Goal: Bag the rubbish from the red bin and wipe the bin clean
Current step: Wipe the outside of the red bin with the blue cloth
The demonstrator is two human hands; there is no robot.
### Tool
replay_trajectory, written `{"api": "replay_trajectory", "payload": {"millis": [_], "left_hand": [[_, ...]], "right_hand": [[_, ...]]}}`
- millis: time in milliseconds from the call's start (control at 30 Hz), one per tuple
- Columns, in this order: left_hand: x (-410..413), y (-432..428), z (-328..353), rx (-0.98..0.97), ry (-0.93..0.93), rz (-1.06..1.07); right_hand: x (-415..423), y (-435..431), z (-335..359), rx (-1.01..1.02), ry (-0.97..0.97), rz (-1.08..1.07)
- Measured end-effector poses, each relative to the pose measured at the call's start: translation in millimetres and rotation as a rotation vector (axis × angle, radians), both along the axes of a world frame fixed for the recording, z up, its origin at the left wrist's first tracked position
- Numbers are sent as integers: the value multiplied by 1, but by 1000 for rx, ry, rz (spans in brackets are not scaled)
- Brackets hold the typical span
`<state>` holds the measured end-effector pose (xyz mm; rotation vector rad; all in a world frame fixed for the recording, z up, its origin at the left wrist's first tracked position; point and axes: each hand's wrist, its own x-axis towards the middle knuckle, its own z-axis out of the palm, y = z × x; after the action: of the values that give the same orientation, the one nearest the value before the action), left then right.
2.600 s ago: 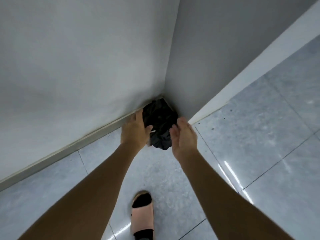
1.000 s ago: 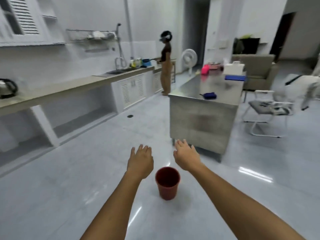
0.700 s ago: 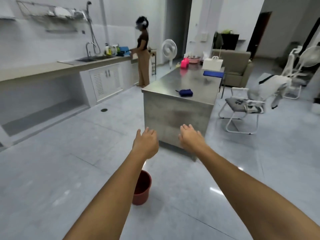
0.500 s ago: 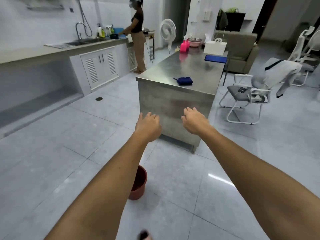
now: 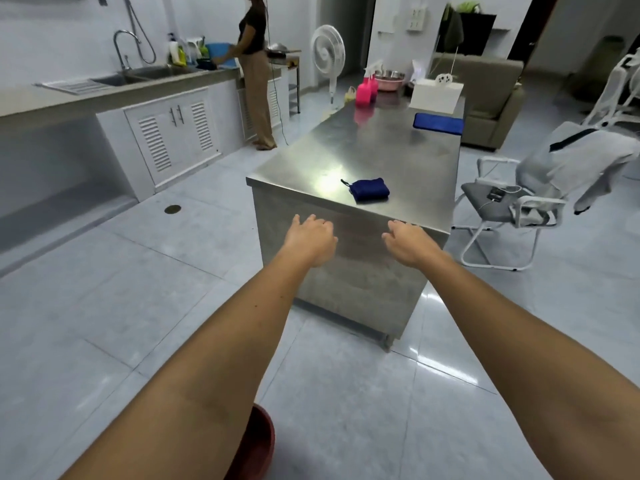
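The red bin [image 5: 258, 446] stands on the floor at the bottom edge, mostly hidden behind my left forearm. My left hand [image 5: 310, 237] and my right hand [image 5: 407, 242] are both stretched out in front of me, fingers apart, holding nothing. They hang in front of the near end of a steel island table [image 5: 391, 157]. A folded dark blue cloth [image 5: 369, 189] lies on that table near its front edge, beyond my hands. The black rubbish bag is out of view.
Pink spray bottles [image 5: 366, 92], a white box [image 5: 435, 96] and a blue pad [image 5: 438, 123] sit at the table's far end. A chair with draped clothing [image 5: 540, 188] stands right. A person [image 5: 256, 74] stands at the sink counter [image 5: 114, 91] on the left. A fan [image 5: 328, 51] is behind.
I let go of the black bag in the corner, turned into the room and walked toward the steel table. The red bin slid down to the bottom edge; both hands stayed empty.
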<state>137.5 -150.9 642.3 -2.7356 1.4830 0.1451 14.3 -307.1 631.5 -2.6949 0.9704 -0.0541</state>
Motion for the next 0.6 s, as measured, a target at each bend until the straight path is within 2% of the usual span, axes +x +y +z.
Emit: {"api": "replay_trajectory", "payload": {"millis": [267,600], "left_hand": [[89,-130,-35,15,86,79],[188,-335,-93,-187,316,367]], "right_hand": [[105,-150,-27,64,42,0],[250,-364,-78,155,64,77]]}}
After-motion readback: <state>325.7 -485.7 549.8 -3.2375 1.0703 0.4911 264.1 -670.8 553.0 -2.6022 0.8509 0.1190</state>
